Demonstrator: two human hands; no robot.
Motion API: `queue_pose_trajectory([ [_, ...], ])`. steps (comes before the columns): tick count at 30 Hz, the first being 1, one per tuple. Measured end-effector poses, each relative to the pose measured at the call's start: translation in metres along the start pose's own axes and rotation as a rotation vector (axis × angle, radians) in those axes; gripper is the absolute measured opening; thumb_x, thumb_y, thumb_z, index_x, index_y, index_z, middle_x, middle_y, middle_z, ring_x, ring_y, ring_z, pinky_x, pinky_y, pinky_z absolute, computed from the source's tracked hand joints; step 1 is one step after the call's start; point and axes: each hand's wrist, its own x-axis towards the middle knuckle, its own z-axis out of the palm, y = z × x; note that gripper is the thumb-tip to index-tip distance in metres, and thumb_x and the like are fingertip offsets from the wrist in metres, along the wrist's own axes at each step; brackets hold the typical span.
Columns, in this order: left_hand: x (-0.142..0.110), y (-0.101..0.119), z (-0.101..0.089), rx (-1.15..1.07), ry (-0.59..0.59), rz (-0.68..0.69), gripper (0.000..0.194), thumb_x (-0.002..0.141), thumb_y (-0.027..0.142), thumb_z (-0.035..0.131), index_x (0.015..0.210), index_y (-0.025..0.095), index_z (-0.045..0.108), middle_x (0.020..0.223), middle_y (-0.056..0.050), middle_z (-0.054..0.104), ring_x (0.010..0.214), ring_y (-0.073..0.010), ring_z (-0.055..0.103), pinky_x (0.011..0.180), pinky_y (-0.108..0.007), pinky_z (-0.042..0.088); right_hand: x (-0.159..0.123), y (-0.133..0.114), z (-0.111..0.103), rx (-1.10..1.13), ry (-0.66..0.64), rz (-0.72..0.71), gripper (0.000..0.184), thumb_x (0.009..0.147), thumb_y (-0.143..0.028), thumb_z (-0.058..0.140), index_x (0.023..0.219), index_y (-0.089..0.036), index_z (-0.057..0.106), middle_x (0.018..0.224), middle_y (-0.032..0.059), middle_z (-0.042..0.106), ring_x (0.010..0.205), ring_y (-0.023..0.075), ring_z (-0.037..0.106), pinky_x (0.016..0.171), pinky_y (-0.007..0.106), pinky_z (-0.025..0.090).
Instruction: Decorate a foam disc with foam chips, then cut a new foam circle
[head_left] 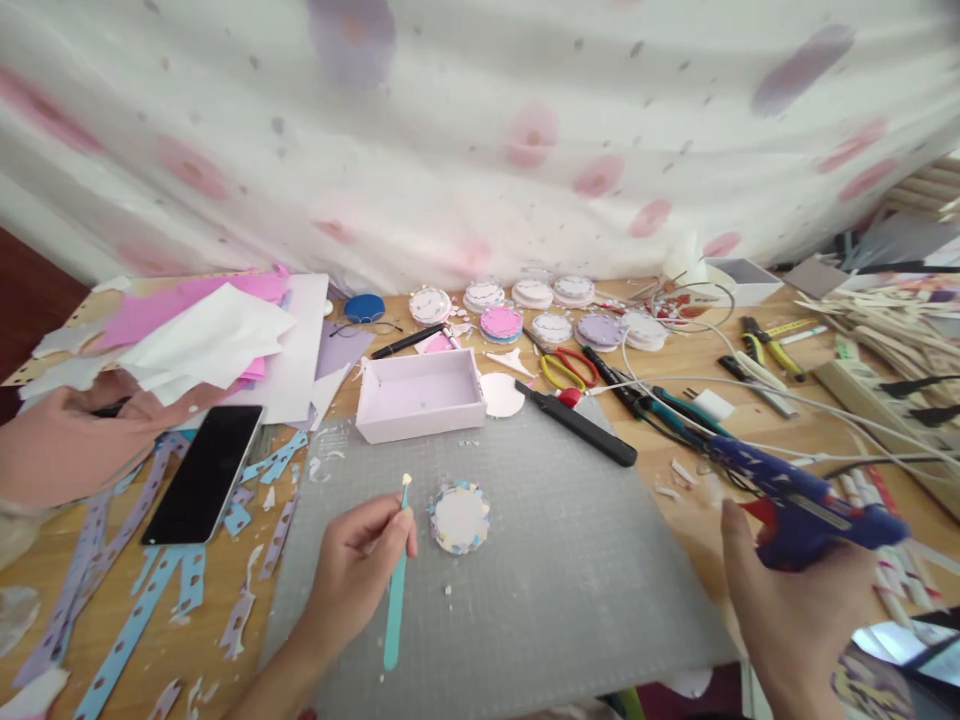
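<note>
My left hand [364, 560] pinches a slim teal strip-like tool [395, 620]. A small cream-coloured bit [406, 480] sits at its upper tip; I cannot tell its exact kind. Just right of this hand, a round pale disc with a scalloped, decorated edge [460, 517] lies flat on the grey cutting mat [570, 590]. A tiny white piece [448, 590] is below the disc. At the right, my right hand [799, 600] is around the handle of a dark blue glue gun [806, 500] with a red trigger. Some of its fingers are hidden behind the gun.
A white open box [420, 395] stands at the mat's back edge, beside a black-handled knife-like tool [585, 425]. Several decorated discs [501, 323] line the back. White cables [750, 383] cross the tools at right. A phone [202, 475] and paper scraps [142, 600] lie left.
</note>
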Motion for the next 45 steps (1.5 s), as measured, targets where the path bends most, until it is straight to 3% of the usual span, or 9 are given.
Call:
queue_pose_trajectory([
  [2,0.013,-0.005,0.000,-0.021,-0.022,0.018,0.034,0.083,0.032,0.045,0.051,0.019,0.046,0.051,0.004,0.038,0.050,-0.0108,0.037,0.049,-0.022,0.030,0.004,-0.018,0.004,-0.062,0.089,0.112,0.051,0.051,-0.041,0.088,0.073,-0.028,0.044,0.059,-0.0007,0.048,0.049,0.0204,0.046,0.051,0.039,0.033],
  [5,0.032,-0.010,0.005,-0.050,-0.061,0.042,0.033,0.080,0.030,0.046,0.049,0.019,0.045,0.050,0.004,0.039,0.050,-0.0107,0.037,0.050,-0.022,0.031,0.004,-0.054,0.022,0.023,0.093,0.017,0.048,0.050,-0.041,0.088,0.071,-0.027,0.047,0.058,-0.0015,0.049,0.047,0.0173,0.046,0.049,0.035,0.037],
  [8,0.043,-0.015,0.012,-0.075,-0.097,0.046,0.031,0.079,0.025,0.045,0.049,0.019,0.045,0.050,0.004,0.040,0.050,-0.0101,0.038,0.050,-0.021,0.031,-0.008,-0.090,0.046,0.193,-0.049,-0.209,0.032,0.064,-0.038,0.077,0.074,-0.023,0.051,0.060,-0.0030,0.050,0.048,0.0128,0.047,0.047,0.027,0.039],
  [12,0.048,-0.024,0.019,-0.088,-0.140,0.042,0.031,0.078,0.023,0.044,0.047,0.019,0.044,0.048,0.004,0.042,0.049,-0.0100,0.040,0.049,-0.021,0.032,-0.037,-0.116,0.076,0.331,-0.240,-0.317,0.020,0.071,-0.026,0.069,0.084,-0.020,0.055,0.057,-0.0079,0.047,0.041,0.0067,0.040,0.039,0.018,0.034],
  [20,0.052,-0.034,0.019,-0.080,-0.265,0.049,0.032,0.077,0.021,0.044,0.045,0.018,0.042,0.049,0.004,0.039,0.050,-0.0101,0.040,0.050,-0.021,0.031,-0.064,-0.108,0.095,0.271,-0.422,-0.368,0.012,0.071,-0.020,0.064,0.073,-0.020,0.052,0.049,-0.0107,0.043,0.037,0.0053,0.037,0.036,0.015,0.034],
  [36,0.051,-0.038,0.020,-0.065,-0.305,0.154,0.035,0.078,0.015,0.043,0.049,0.020,0.024,0.050,0.005,0.026,0.049,-0.0092,0.029,0.048,-0.024,0.022,-0.066,-0.102,0.095,0.238,-0.492,-0.355,0.010,0.069,-0.019,0.062,0.073,-0.021,0.053,0.046,-0.0102,0.044,0.037,0.0068,0.038,0.037,0.017,0.036],
  [45,0.052,-0.036,0.020,-0.081,-0.307,0.126,0.035,0.076,0.017,0.044,0.049,0.021,0.022,0.050,0.005,0.024,0.049,-0.0097,0.028,0.048,-0.025,0.022,-0.066,-0.101,0.094,0.223,-0.507,-0.363,0.009,0.068,-0.018,0.061,0.076,-0.021,0.057,0.046,-0.0105,0.043,0.037,0.0068,0.037,0.037,0.017,0.036],
])
